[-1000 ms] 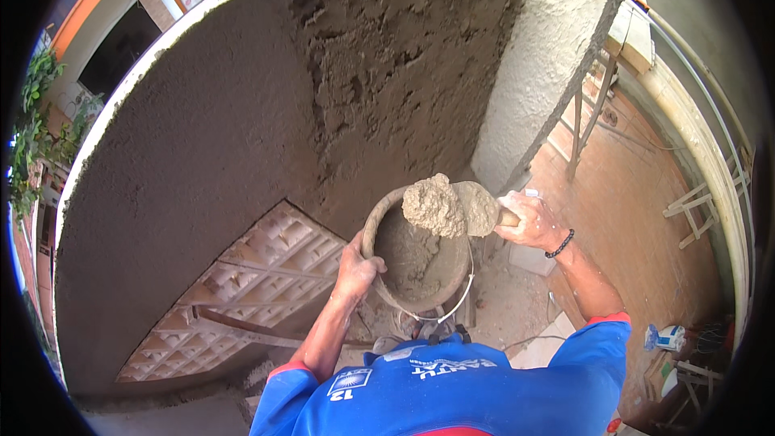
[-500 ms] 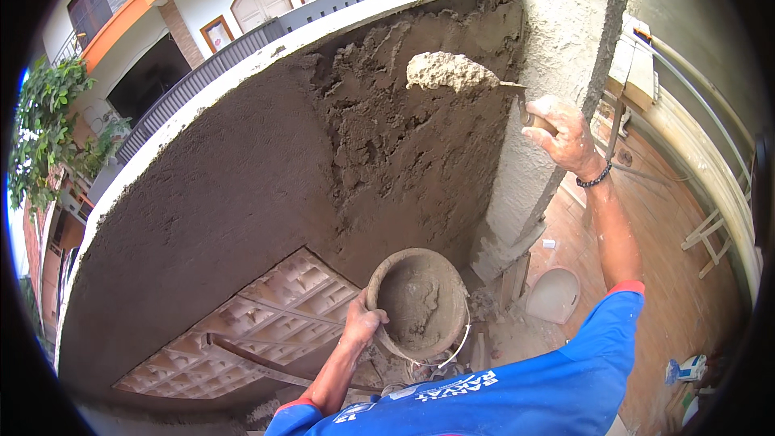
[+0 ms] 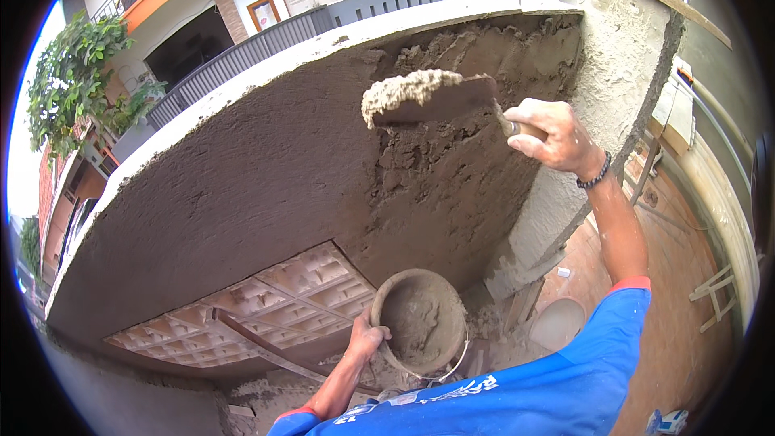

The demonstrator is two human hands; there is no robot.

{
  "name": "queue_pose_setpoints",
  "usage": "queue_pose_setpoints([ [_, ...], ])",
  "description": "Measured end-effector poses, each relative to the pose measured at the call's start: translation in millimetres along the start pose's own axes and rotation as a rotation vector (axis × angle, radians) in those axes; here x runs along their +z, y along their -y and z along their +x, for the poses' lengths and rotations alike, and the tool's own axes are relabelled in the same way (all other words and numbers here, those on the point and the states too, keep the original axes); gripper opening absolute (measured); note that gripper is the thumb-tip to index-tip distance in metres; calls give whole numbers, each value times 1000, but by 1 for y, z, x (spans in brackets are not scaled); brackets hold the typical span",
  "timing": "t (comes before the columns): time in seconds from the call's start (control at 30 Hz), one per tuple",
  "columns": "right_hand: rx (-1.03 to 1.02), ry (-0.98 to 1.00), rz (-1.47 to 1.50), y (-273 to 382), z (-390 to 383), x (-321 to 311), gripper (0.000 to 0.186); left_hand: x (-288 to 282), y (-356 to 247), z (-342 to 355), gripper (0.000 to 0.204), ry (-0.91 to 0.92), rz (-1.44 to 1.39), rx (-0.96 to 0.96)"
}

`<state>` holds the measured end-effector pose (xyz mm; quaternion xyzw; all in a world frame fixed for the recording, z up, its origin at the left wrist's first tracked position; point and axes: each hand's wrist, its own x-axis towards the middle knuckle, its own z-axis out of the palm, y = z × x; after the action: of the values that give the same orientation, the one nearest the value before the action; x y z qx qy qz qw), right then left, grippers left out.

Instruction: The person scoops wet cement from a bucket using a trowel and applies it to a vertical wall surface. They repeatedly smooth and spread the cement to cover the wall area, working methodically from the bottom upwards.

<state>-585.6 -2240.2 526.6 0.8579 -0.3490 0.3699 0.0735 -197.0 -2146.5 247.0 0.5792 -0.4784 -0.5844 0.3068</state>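
My right hand (image 3: pixel 555 137) is closed around the wooden handle of a trowel (image 3: pixel 444 103), which is raised in front of the wall. Along the blade's upper edge and tip clings a lump of wet, light grey mortar (image 3: pixel 410 89). Lower down, my left hand (image 3: pixel 368 336) grips the rim of a bucket (image 3: pixel 462 319), its thumb over the edge. Grey mortar (image 3: pixel 412 315) lies inside the bucket. Behind the trowel, the wall (image 3: pixel 266 186) is smooth dark plaster on the left. Its right part (image 3: pixel 460 186) is rough and lumpy.
Below the plaster is a pale openwork block panel (image 3: pixel 299 291), with a long wooden strip (image 3: pixel 266 353) across it. A rough pale pillar (image 3: pixel 622 48) stands right of the wall. Planks (image 3: pixel 674 117), a white basin (image 3: pixel 557 323) and a wooden stand (image 3: pixel 717 299) are at the right.
The trowel has swung left and its blade has turned from edge-on to show its face, the mortar now hanging along its upper edge. The view has shifted, while my left hand still holds the bucket.
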Motion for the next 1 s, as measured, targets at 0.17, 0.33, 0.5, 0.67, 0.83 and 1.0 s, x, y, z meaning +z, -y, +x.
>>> queue_pose_setpoints([
  [0.17,115,-65,98,-46,31,14,30,-4,9,-1,70,-12,-17,-39],
  [0.33,247,-64,230,-49,32,12,28,-9,29,5,70,-10,-147,-8],
  [0.5,372,-170,283,-64,12,16,28,-11,15,-1,69,-27,-77,-81],
  [0.67,424,-267,267,-79,-7,23,30,-16,36,11,60,-33,-64,8],
  [0.83,415,-392,272,-96,-27,40,31,-16,34,12,56,-12,-76,-39],
  [1.0,396,-494,142,-98,-46,40,29,-21,28,6,58,-27,-43,-14],
])
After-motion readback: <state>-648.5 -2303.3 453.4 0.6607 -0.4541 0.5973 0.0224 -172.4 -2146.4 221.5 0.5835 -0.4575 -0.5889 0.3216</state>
